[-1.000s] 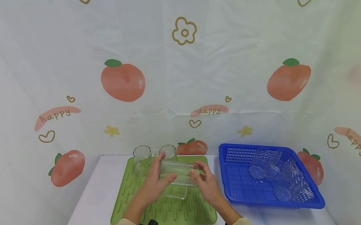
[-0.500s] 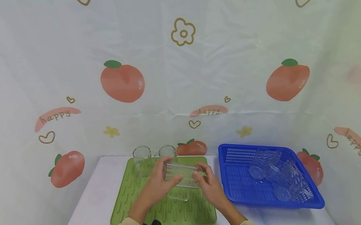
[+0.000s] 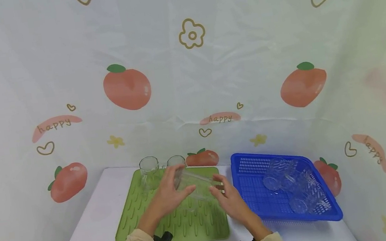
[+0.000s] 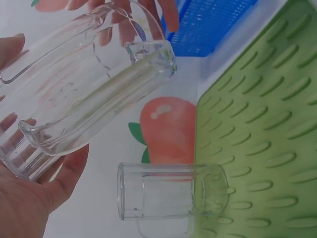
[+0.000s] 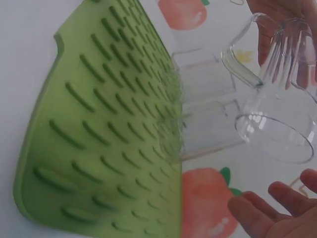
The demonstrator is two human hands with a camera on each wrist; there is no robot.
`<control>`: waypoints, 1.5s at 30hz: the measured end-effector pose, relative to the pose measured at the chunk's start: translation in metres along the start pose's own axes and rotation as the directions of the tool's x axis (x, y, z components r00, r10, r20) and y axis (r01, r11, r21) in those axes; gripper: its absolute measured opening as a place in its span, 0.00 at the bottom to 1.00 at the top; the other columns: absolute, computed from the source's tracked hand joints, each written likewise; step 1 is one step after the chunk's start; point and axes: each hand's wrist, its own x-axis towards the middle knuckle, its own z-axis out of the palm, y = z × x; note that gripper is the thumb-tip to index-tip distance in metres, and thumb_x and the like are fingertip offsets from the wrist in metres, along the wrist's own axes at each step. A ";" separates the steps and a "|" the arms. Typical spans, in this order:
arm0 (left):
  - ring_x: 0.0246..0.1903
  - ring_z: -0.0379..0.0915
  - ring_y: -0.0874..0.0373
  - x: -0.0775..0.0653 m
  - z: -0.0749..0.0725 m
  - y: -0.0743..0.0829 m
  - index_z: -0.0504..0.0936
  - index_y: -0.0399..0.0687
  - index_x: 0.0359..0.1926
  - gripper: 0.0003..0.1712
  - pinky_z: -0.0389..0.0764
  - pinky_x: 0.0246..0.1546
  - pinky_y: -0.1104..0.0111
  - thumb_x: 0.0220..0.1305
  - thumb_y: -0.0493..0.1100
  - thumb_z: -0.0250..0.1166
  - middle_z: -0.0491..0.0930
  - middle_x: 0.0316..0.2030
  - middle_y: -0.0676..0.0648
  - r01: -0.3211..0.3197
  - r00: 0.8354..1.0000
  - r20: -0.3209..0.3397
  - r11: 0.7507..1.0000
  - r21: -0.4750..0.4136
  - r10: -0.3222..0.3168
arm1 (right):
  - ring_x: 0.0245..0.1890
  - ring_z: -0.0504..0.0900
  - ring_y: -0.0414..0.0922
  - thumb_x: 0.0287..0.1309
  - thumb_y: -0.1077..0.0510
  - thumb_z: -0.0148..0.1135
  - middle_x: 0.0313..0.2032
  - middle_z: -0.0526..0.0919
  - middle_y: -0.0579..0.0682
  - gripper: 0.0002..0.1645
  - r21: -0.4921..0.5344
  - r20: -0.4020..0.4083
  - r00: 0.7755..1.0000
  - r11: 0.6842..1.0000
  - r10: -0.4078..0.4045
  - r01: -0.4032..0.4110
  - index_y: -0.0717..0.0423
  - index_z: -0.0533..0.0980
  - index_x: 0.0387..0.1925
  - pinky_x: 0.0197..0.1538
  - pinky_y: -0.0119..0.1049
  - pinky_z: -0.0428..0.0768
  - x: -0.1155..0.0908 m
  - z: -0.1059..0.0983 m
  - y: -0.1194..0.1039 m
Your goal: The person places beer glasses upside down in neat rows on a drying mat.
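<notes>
Glass mug [image 3: 199, 183] between both hands [image 3: 167, 194] [image 3: 232, 200], more steeply tilted than before.

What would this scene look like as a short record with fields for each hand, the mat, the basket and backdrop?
Left hand: grips a clear handled mug, tilted in the air
Right hand: near that mug's rim
Green ridged mat: two more clear mugs toward its back
Blue mesh basket: several clear glasses, count uncertain
Backdrop: white, printed with fruit
</notes>
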 end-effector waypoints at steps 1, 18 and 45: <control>0.69 0.67 0.51 0.001 0.001 0.000 0.65 0.58 0.72 0.43 0.74 0.66 0.46 0.62 0.62 0.71 0.67 0.67 0.52 -0.009 1.000 -0.001 1.000 -0.003 0.009 | 0.69 0.74 0.61 0.75 0.39 0.52 0.73 0.68 0.59 0.37 -0.006 0.006 1.000 1.000 0.003 -0.003 0.52 0.59 0.75 0.67 0.58 0.77 0.000 -0.003 -0.001; 0.59 0.71 0.54 0.023 0.013 0.005 0.66 0.60 0.73 0.45 0.80 0.57 0.52 0.57 0.49 0.78 0.69 0.61 0.47 -0.238 0.965 -0.083 0.965 0.106 0.247 | 0.74 0.65 0.62 0.74 0.41 0.54 0.73 0.64 0.63 0.40 -0.279 -0.063 0.998 0.960 -0.024 0.006 0.59 0.59 0.76 0.72 0.63 0.68 0.003 -0.048 0.003; 0.69 0.65 0.43 0.063 0.050 0.001 0.71 0.53 0.71 0.43 0.78 0.64 0.49 0.55 0.46 0.80 0.68 0.68 0.40 -0.280 0.960 0.074 0.931 0.233 0.270 | 0.76 0.54 0.68 0.70 0.33 0.55 0.74 0.58 0.66 0.46 -0.489 -0.089 0.996 0.871 -0.014 -0.031 0.57 0.60 0.75 0.70 0.73 0.62 0.004 -0.083 0.018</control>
